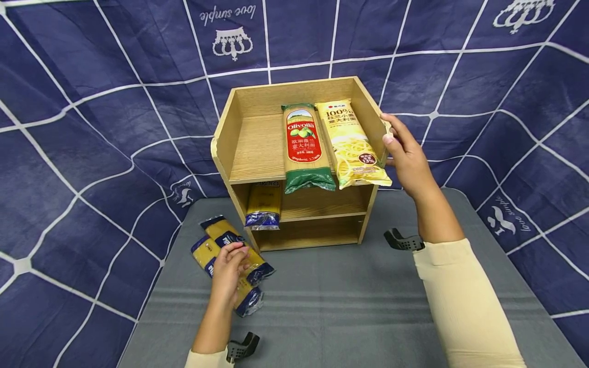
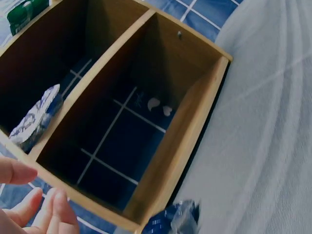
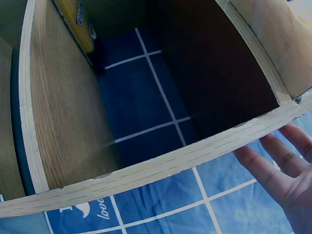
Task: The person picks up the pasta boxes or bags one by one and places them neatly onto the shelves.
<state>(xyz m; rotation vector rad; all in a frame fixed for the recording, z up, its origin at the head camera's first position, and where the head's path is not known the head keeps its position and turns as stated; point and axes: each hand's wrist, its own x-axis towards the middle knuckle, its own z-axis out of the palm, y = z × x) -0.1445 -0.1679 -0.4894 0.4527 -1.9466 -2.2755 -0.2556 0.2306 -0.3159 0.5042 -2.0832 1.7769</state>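
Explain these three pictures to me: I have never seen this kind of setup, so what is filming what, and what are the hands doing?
No machine here: a person works with bare hands and wears three cameras. The big picture comes from the head; the two smaller ones come from the wrists, looking past each hand into the wooden shelf.

The shelf stands on a grey mat. On its top lie a red-and-green pasta packet and a yellow pasta packet; another packet sits on the middle level.

The left hand rests on two blue-ended pasta packets on the mat. The right hand touches the shelf's side, fingers fairly straight, holding nothing.
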